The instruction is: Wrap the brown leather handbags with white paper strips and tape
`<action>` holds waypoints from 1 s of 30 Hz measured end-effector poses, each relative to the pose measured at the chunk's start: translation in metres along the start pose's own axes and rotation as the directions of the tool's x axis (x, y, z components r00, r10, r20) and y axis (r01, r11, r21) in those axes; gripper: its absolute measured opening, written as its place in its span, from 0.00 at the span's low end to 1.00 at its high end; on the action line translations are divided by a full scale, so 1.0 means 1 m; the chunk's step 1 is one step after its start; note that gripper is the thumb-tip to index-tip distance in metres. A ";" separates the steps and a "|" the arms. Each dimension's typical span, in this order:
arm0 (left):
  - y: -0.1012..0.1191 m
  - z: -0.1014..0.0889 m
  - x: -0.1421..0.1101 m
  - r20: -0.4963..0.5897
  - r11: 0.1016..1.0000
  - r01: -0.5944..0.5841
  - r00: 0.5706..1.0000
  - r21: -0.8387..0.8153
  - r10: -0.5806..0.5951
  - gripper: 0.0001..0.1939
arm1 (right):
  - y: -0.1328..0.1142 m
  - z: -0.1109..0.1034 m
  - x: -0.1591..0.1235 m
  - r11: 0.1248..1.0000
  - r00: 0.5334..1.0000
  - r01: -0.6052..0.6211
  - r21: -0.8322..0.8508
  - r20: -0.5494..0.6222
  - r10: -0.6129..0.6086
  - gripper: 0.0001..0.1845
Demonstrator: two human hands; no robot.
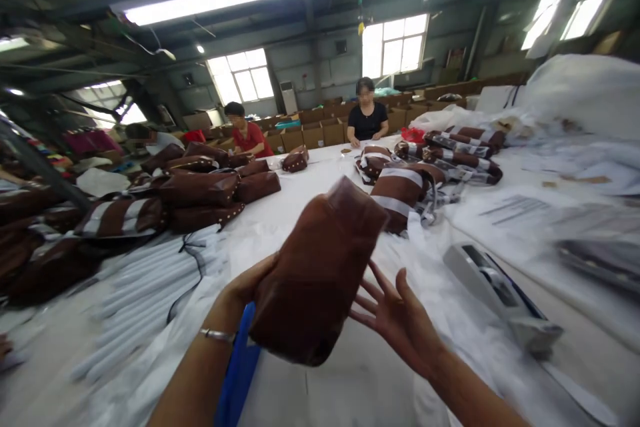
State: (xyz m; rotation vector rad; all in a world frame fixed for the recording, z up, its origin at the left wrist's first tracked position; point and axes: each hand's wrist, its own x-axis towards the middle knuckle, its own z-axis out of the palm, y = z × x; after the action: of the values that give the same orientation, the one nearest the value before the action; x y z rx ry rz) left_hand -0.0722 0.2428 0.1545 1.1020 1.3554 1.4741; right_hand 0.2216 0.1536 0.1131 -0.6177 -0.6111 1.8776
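1. Bag (320, 273), mid-frame: unbanded where visible.
2. Left hand (254, 278) at its left edge; fingers hidden, grip unclear.
3. Right hand (395, 317) spread beside it.
4. Banded bags (401, 189), right of centre, seem further along than plain bags (200, 188), left.

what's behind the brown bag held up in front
Past the brown bag, the white table shows, with a white-banded bag beyond its upper right corner. The left grip is partly hidden behind the held bag; whatever else it covers can't be seen.
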 end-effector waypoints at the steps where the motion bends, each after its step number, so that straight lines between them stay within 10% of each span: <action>1: 0.000 0.001 -0.005 0.169 0.995 0.061 0.983 0.075 -0.073 0.18 | 0.007 0.003 -0.015 0.999 0.999 -0.036 0.030 -0.008 0.036 0.38; 2: 0.000 0.005 -0.010 0.371 0.980 0.109 0.914 0.169 -0.165 0.20 | 0.019 0.006 -0.029 0.996 0.997 -0.067 0.053 -0.038 0.069 0.36; 5: -0.005 0.018 -0.022 0.804 0.873 -0.094 0.447 0.479 -0.393 0.30 | 0.069 0.010 -0.060 0.993 0.974 -0.078 0.084 -0.204 0.094 0.33; 7: -0.008 0.025 -0.032 0.831 0.806 -0.262 0.349 0.531 -0.434 0.32 | 0.102 0.006 -0.076 0.998 0.961 -0.060 0.036 -0.269 0.067 0.32; 12: -0.007 0.018 -0.081 0.784 0.721 -0.448 0.583 0.529 -0.214 0.24 | 0.111 -0.008 -0.111 0.807 0.964 -0.256 -0.532 -0.075 0.256 0.18; 16: -0.006 -0.001 -0.148 0.659 0.593 -0.548 0.751 0.590 0.039 0.25 | 0.055 -0.008 -0.118 0.174 0.928 0.351 -0.920 0.317 -0.196 0.10; 18: -0.012 -0.011 -0.179 0.671 0.464 -0.627 0.736 0.626 0.090 0.34 | 0.029 -0.008 -0.108 -0.229 0.781 0.520 -0.823 0.567 -0.261 0.16; 20: -0.023 -0.019 -0.202 0.694 0.302 -0.692 0.710 0.656 0.120 0.46 | 0.015 -0.009 -0.091 -0.455 0.717 0.591 -0.666 0.692 -0.082 0.30; 24: -0.047 -0.031 -0.225 0.682 0.132 -0.701 0.713 0.701 0.162 0.49 | 0.022 -0.019 -0.065 -0.538 0.710 0.642 -0.546 0.688 0.150 0.44; 30: -0.087 -0.031 -0.231 0.643 0.076 -0.709 0.675 0.701 0.361 0.33 | 0.055 -0.046 -0.064 -0.606 0.680 0.572 -0.553 0.733 -0.027 0.33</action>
State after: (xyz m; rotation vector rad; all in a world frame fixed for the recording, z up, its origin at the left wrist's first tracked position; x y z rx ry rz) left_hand -0.0379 0.0189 0.0510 2.8021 1.6429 0.6726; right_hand 0.2376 0.0809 0.0515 -0.8258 -2.5202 -0.0830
